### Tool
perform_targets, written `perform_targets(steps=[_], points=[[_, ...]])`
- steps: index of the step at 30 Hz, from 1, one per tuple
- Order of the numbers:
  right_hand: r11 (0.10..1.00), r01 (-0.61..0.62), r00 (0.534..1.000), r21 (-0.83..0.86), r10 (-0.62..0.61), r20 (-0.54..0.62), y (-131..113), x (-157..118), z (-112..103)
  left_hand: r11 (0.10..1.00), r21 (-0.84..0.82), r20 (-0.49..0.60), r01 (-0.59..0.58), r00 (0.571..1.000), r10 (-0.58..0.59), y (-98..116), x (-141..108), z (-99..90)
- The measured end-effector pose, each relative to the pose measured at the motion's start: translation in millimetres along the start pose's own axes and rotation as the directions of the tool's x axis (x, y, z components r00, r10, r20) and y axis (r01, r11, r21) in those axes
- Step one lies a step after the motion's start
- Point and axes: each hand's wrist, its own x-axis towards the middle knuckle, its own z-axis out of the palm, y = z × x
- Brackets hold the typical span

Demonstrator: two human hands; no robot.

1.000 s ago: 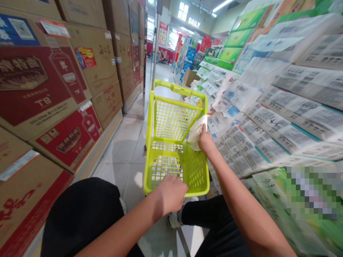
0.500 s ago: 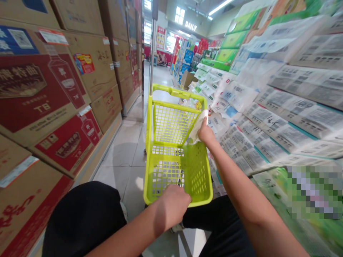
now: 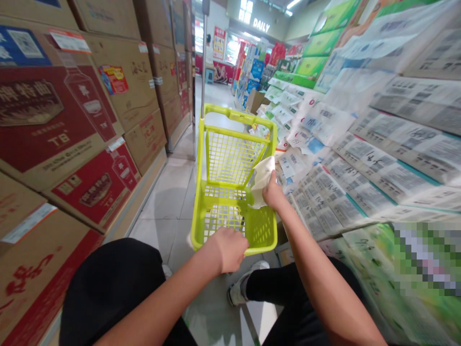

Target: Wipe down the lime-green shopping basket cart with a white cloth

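Observation:
A yellow-green plastic shopping basket [image 3: 199, 211] with lattice walls and a long grey pull rod stands on the floor between my knees. Over its near rim my left hand [image 3: 230, 247] is closed, its fingers curled around the edge. My right hand [image 3: 273, 194] is at the basket's right wall, pressing a white cloth or wipe [image 3: 262, 180] against the rim and inner side. That cloth hangs partly down inside the basket. I see nothing lying in the basket.
Stacked cardboard cartons [image 3: 54, 110] line the left side. On the right rise piles of white wrapped packs [image 3: 389, 149], with green packs [image 3: 367, 269] lower down. A tiled aisle floor [image 3: 163, 192] runs ahead towards shelves and a blue stool [image 3: 209, 76].
My right hand and the cloth have slid down and nearer along the right wall. The basket has tilted or shifted slightly, and my left hand has moved up a little with its rim.

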Motion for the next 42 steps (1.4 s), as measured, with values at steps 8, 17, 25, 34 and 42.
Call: perform_targets(steps=[8,17,25,34,42], points=[[0.999,0.038,0.998,0.012,-0.038,0.046,9,-62,13,0.998,0.069,-0.035,-0.004,0.999,0.007,-10,11,-4.9],[0.995,-0.084,0.996,-0.046,0.082,-0.039,-17,58,-23,0.997,0.020,0.034,-0.069,0.997,0.068,2,6,-2.2],[1.000,0.002,0.998,-0.031,-0.001,0.056,-8,11,-4,0.999,0.039,-0.070,0.031,0.997,-0.028,-5,4,0.3],[0.998,0.034,0.998,-0.045,-0.032,0.049,5,-69,8,0.996,0.076,-0.134,-0.048,0.989,0.058,-10,12,-1.5],[0.993,-0.107,0.994,-0.044,0.108,0.012,-12,31,-18,0.992,0.070,-0.068,-0.102,0.992,0.107,2,13,-1.1]])
